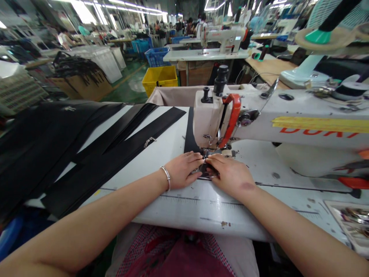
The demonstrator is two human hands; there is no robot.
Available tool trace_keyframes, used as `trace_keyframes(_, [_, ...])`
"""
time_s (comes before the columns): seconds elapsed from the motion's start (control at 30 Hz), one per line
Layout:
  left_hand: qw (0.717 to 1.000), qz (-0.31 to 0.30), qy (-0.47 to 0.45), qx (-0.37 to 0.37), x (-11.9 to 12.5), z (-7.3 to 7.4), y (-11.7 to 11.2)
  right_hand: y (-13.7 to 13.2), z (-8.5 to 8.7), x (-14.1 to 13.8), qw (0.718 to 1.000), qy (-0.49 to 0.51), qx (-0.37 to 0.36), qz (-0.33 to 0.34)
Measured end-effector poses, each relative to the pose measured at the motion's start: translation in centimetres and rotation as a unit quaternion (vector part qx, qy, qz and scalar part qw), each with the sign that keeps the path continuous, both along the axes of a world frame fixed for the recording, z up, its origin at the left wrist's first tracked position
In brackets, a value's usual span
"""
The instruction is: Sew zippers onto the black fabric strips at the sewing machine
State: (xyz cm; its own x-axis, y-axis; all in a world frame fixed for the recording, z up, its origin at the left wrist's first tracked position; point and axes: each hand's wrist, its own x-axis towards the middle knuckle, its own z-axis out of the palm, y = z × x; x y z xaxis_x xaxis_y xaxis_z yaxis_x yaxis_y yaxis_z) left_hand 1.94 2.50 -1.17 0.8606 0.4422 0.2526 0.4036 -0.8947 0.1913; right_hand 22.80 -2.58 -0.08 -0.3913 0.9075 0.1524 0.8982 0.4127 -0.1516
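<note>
A white sewing machine (209,119) with a red-orange lever stands in front of me. A black piece of material (190,132) lies under its presser foot (205,154). My left hand (183,169), with a silver bangle at the wrist, rests flat beside the foot, fingers stretched towards the needle and thumb apart. From the other side my right hand (230,175) reaches in, fingers bent and closed at the edge of the black piece. Its fingertips are partly hidden. Left of the machine lies a long black strip (127,154) with a silver zipper pull (150,142).
More black strips (123,129) and a large black heap (34,134) cover the table's left side. A tray of metal parts (356,223) sits at the right edge. Beyond stand a yellow crate (160,77), a blue crate (156,57), another sewing machine (223,38) and a fan (305,69).
</note>
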Motion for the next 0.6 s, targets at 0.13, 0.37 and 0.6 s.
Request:
trace_keyframes(0.13, [1.0,0.002,-0.014,-0.015,0.14,0.04,0.33,0.64,-0.19,-0.04,1.0,0.007,-0.007,-0.017])
trace_keyframes(0.37, [1.0,0.012,-0.014,-0.007,-0.03,0.03,0.28,0.45,0.06,-0.14,0.999,0.026,-0.007,-0.029])
trace_keyframes(0.6, [1.0,0.016,-0.01,0.007,-0.18,-0.42,0.5,0.33,-0.3,-0.26,0.998,0.05,0.003,-0.025])
